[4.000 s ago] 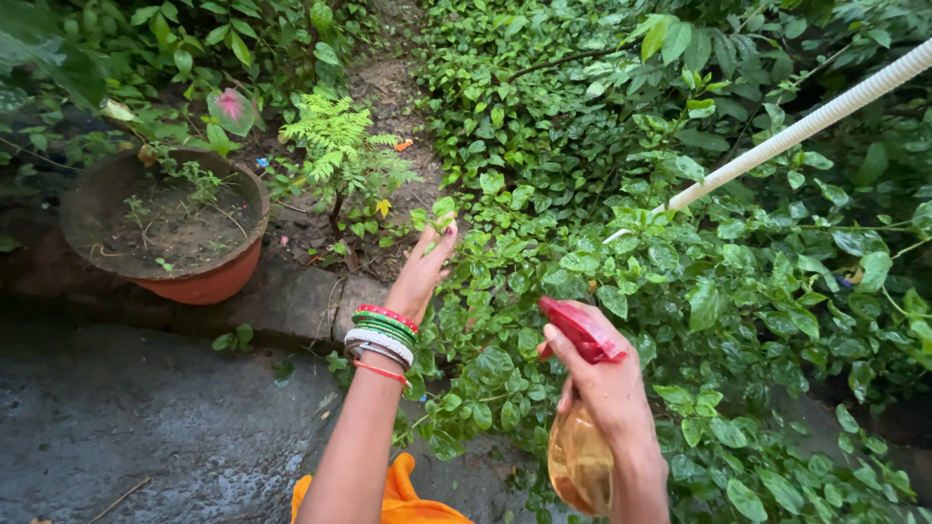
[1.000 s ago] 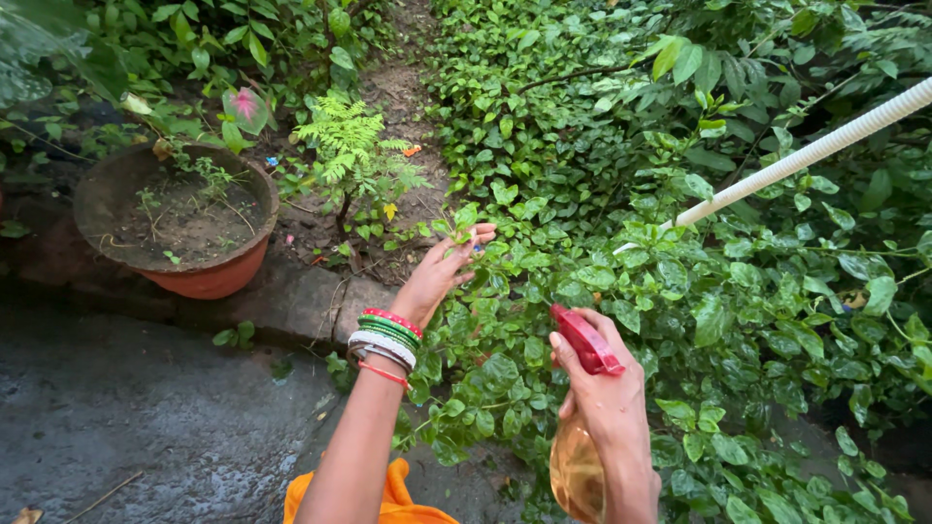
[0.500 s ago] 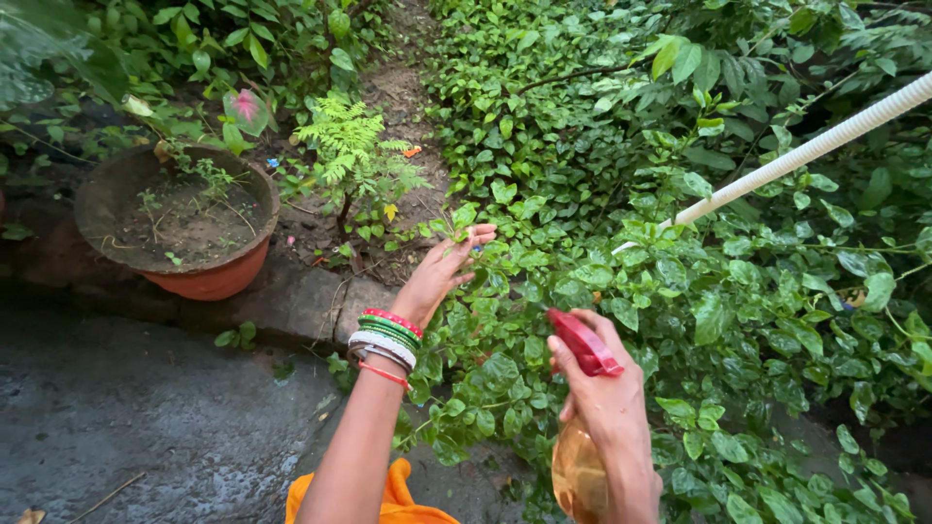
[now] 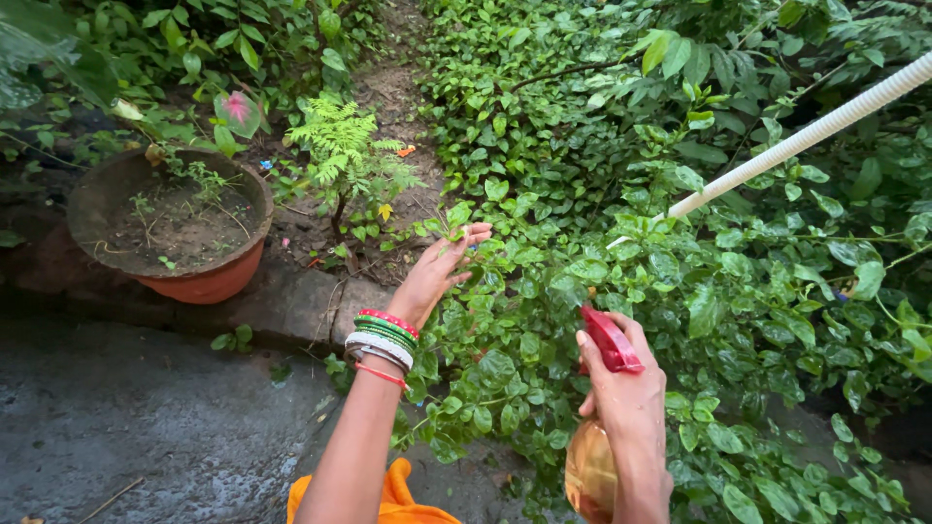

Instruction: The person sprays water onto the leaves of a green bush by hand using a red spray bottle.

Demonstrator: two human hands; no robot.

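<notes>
The spray bottle [image 4: 594, 456] sits in the right hand [image 4: 626, 398], its long axis running roughly up and down in the view: the amber, translucent body hangs below the wrist toward the bottom edge, and the red trigger head [image 4: 612, 340] rises above the knuckles. The head's nozzle end points up and to the left, toward the mass of leafy green creeper [image 4: 602, 272] just beyond the fingertips. The right fingers are wrapped closed around the bottle's neck, with one finger lying along the left side of the red head; whether it presses the trigger cannot be told.

Ahead and to the left of those fingers, the left hand [image 4: 439, 270] reaches into the creeper. Its fingers are spread and loosely curved, the tips touching or lying among a few small leaves without clearly pinching any of them. A stack of red, green and white bangles [image 4: 383, 340] circles the left wrist, below the fingers.

Further left of the left hand, past a stone edging [image 4: 291, 301], stands a terracotta pot [image 4: 209, 277] filled with soil and a few thin sprouts. Beyond the left fingertips grows a small fern [image 4: 335, 136]. Well to the right of both hands, a white ribbed hose [image 4: 806, 136] slants across the foliage. An orange cloth [image 4: 398, 495] shows under the left forearm.
</notes>
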